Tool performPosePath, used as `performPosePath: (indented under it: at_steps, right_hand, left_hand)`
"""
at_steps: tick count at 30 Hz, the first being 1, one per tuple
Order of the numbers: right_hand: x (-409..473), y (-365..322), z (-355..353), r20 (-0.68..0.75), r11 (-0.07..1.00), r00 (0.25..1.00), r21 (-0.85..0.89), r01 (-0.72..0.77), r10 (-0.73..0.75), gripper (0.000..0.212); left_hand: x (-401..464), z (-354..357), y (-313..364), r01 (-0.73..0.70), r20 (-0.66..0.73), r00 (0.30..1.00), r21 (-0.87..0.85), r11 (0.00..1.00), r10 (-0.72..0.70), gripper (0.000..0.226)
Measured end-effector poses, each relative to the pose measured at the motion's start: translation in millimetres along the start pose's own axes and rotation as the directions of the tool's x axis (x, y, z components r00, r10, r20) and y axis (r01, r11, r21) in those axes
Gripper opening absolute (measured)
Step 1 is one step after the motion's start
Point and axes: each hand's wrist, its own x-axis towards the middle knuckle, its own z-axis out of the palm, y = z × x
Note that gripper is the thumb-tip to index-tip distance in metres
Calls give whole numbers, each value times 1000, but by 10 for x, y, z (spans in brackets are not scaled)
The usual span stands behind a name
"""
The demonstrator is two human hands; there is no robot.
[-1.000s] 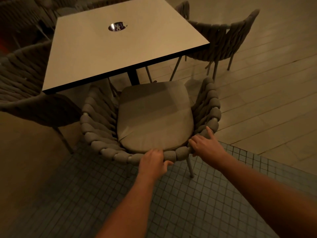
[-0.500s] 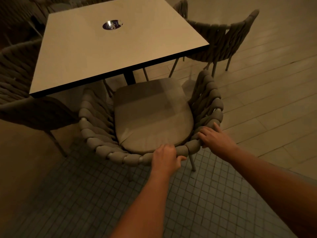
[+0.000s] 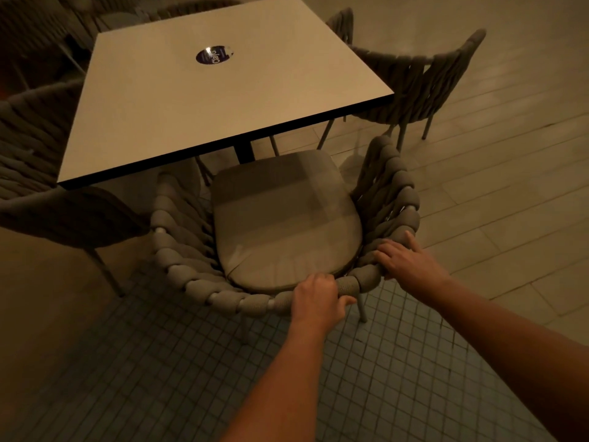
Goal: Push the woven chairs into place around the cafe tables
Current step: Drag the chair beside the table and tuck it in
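Note:
A grey woven chair (image 3: 178, 260) with a tan seat cushion (image 3: 280, 218) stands in front of me, its seat front just under the near edge of the square cafe table (image 3: 223, 100). My left hand (image 3: 317, 299) grips the top of the backrest rim at its middle. To its right, my right hand (image 3: 406, 260) lies flat on the same rim, fingers spread over the rope. Both forearms reach in from the lower right.
A second woven chair (image 3: 414, 81) stands at the table's right side, a third (image 3: 35, 173) at the left. A dark round sticker (image 3: 213, 55) lies on the tabletop. Small grey tiles cover the near floor, pale planks the right.
The chair has slid a little toward the table and to the right, with both hands staying on its backrest rim. My right hand has shifted further round the rim.

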Motion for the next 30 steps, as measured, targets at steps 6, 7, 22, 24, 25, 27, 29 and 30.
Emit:
performPosePath:
  at_steps: [6,7,22,24,25,27,29,30]
  right_hand:
    - [0,56,-5,8,999,999,15,-41,41,54]
    - [4,71,-8,8,999,999,9,-40,40,54]
    - [167,401,-6,16,992,995,75,-97,96,51]
    - [187,470,4,13,991,994,85,-105,105,51]
    - [198,478,-4,16,991,995,85,-103,102,52]
    - [210,541,15,7,992,996,88,-94,94,52]
    - [216,574,28,6,993,997,87,-81,81,52]
    - [224,583,26,10,993,997,88,-75,74,52]
  left_hand:
    - [86,24,67,-25,-3,1000,4,1000,25,51]
    - [95,22,80,-25,-7,1000,-5,1000,25,50]
    - [419,103,317,-16,5,1000,-4,1000,16,49]
    - [477,126,371,-14,9,1000,-5,1000,14,50]
    - [483,121,367,-13,7,1000,-7,1000,13,50]
    - [518,146,406,-14,2,1000,-9,1000,15,51]
    - [525,147,416,-16,-4,1000,-4,1000,16,51]
    - [527,147,414,-11,-4,1000,-5,1000,11,51]
